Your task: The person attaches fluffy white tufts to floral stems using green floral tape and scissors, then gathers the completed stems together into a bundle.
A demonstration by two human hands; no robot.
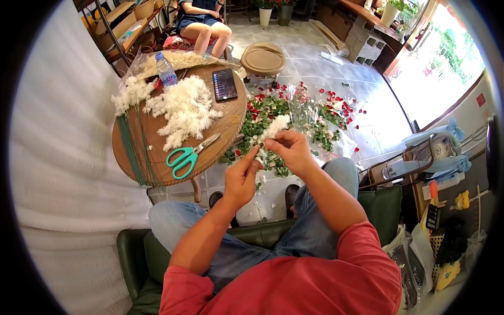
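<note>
Beside a round table on a tiled floor, right fingers pinch white fluff; whether left fingers grip is unclear.

A red short-sleeved shirt tops blue jeans and dark footwear.

A: Your left side?
B: White curtain, wooden shelf past it. Round brown table ahead-left of you.
A: Floor, light?
B: Gray tile floor, beige stool on it. Strong daylight through the doorway at your right. Green seat under you. Potted plants far end.
</note>
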